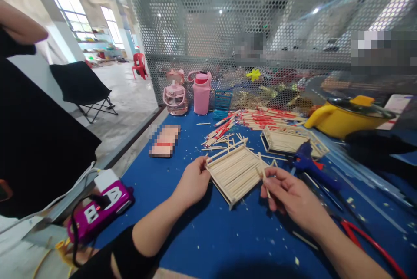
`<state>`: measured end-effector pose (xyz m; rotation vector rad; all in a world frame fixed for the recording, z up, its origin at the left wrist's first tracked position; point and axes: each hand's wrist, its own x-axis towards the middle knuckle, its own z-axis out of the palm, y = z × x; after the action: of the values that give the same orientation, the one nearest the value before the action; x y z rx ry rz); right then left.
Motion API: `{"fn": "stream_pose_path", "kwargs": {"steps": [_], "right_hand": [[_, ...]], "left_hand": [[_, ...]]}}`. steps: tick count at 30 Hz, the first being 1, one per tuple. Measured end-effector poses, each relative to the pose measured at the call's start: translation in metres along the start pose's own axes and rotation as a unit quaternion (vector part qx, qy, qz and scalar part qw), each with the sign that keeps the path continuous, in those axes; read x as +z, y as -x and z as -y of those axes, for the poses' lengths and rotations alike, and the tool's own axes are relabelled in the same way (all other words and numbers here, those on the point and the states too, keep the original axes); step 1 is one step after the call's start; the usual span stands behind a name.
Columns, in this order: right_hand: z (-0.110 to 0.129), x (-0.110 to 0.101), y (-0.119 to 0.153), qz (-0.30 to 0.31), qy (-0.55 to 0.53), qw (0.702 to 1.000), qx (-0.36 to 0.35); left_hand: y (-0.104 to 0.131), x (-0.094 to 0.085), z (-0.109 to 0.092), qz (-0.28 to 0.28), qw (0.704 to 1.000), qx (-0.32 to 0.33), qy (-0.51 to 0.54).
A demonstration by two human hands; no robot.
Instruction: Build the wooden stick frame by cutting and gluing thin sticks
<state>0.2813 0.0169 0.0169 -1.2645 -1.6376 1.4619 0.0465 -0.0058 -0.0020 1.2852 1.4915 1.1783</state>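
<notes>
A tray-like frame of pale wooden sticks (236,172) rests tilted over the blue table (208,244). My left hand (195,179) pinches its left corner between thumb and fingers. At the frame's right side, my right hand (283,190) holds a short wooden stick (263,166) upright between thumb and fingers. Loose sticks (228,142) lie behind the frame, beside a pile of sticks in red and white wrappers (260,118). A second stick frame (289,140) sits at the back right, with a blue glue gun (312,166) in front of it.
Pink bottles (201,94) stand at the back by a perforated metal screen (195,31). A yellow pot (348,118) is at the right, red-handled pliers (368,244) nearer. A purple power strip (100,209) lies at the left edge; a person in black (39,140) is beyond it.
</notes>
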Motion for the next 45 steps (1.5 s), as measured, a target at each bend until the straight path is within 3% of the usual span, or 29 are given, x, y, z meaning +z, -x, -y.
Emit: {"fn": "stream_pose_path", "kwargs": {"steps": [5,8,12,16,20,23,26,28,31,32,34,36,38,41,45], "right_hand": [[-0.002,0.007,0.002,-0.005,-0.017,1.000,-0.014],[0.008,0.006,0.006,0.009,-0.002,1.000,-0.003],[0.040,0.002,0.006,0.065,0.084,0.994,0.007],[0.063,0.005,-0.008,0.150,0.126,0.980,0.019],[0.062,0.017,-0.022,0.220,0.144,0.964,0.042],[0.057,0.022,-0.025,0.222,0.140,0.964,0.049],[0.053,0.020,-0.020,0.197,0.083,0.975,0.061],[0.051,0.015,-0.012,0.149,0.021,0.988,0.043],[0.042,0.007,0.007,-0.034,-0.023,0.997,-0.069],[0.037,0.004,0.015,-0.121,0.006,0.984,-0.132],[0.024,-0.003,0.034,-0.273,0.119,0.918,-0.264],[0.009,-0.011,0.056,-0.332,0.211,0.864,-0.312],[-0.007,-0.020,0.076,-0.347,0.175,0.895,-0.219],[-0.026,-0.026,0.095,-0.291,0.085,0.952,-0.040],[-0.028,-0.020,0.089,-0.168,0.080,0.982,0.039]], "left_hand": [[0.002,-0.005,-0.001,0.048,0.997,0.026,-0.055],[0.004,-0.009,-0.004,0.066,0.995,0.025,-0.071],[0.011,-0.014,-0.015,0.017,0.992,-0.011,-0.121],[0.021,-0.018,-0.021,-0.045,0.995,-0.026,-0.089],[0.027,-0.019,-0.017,-0.070,0.994,0.022,-0.080],[0.029,-0.018,-0.016,-0.080,0.990,0.051,-0.109],[0.031,-0.016,-0.016,-0.108,0.981,0.093,-0.128],[0.032,-0.015,-0.016,-0.136,0.974,0.119,-0.135],[0.031,-0.013,-0.011,-0.135,0.977,0.105,-0.125],[0.031,-0.012,-0.009,-0.115,0.982,0.090,-0.123],[0.031,-0.011,-0.004,-0.062,0.988,0.064,-0.129],[0.031,-0.010,0.000,-0.010,0.988,0.049,-0.146],[0.032,-0.009,0.003,0.029,0.986,0.046,-0.160],[0.031,-0.008,0.004,0.050,0.981,0.061,-0.177],[0.033,-0.009,0.002,0.049,0.983,0.050,-0.169]]}}
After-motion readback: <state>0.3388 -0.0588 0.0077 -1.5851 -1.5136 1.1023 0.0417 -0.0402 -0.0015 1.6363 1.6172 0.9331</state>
